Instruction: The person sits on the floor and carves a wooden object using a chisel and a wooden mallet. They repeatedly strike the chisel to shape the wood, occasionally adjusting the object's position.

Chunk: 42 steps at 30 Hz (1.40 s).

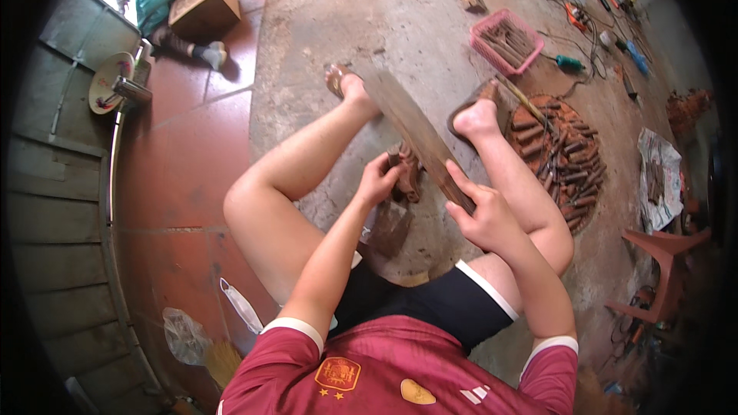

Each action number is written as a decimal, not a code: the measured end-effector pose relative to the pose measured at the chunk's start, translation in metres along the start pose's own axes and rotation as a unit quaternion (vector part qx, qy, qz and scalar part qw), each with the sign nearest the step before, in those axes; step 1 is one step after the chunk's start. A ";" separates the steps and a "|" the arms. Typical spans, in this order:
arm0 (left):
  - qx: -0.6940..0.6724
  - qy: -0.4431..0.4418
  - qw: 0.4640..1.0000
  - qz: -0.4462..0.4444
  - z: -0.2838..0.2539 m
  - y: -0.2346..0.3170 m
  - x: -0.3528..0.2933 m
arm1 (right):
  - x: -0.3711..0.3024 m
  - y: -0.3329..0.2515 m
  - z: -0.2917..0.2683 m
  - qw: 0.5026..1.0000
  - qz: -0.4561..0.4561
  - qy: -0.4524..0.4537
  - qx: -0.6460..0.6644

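My right hand is closed around the near end of a long, flat, grey-brown blade, with the index finger laid along it. The blade slants away to the far left, between my bare feet. In my left hand, a short dark brown stick stands pinched between thumb and fingers. Just beside that hand sits a reddish-brown lumpy piece, partly covered by the fingers and the blade. Nearer my lap is a dark brown block. Whether the blade touches the stick, I cannot tell.
Right of my leg lies a round reddish tray heaped with short brown sticks. Beyond it stand a pink basket of thin sticks and scattered tools with cords. A reddish plastic stool is at right. Far left, another person sits by a cardboard box.
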<state>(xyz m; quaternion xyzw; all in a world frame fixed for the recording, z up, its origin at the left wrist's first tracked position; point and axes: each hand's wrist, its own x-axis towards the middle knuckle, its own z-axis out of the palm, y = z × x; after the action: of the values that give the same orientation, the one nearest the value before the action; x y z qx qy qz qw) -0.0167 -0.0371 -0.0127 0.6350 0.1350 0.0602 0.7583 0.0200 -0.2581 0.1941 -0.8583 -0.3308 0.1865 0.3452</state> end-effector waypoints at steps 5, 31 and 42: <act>0.022 0.000 1.000 0.003 -0.003 -0.004 -0.002 | 0.006 0.007 -0.011 0.994 0.035 -0.085 -0.056; 0.071 0.014 0.997 -0.029 -0.008 0.002 -0.004 | -0.028 0.002 0.025 0.993 -0.010 -0.022 -0.119; 0.223 0.029 0.974 -0.013 -0.012 0.015 -0.021 | -0.042 0.016 0.049 0.993 -0.050 0.106 0.029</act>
<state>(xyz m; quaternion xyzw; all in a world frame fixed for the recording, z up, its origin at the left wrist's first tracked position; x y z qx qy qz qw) -0.0390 -0.0283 0.0026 0.7842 0.1754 0.0376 0.5940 -0.0296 -0.2733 0.1525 -0.8452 -0.3295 0.0859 0.4119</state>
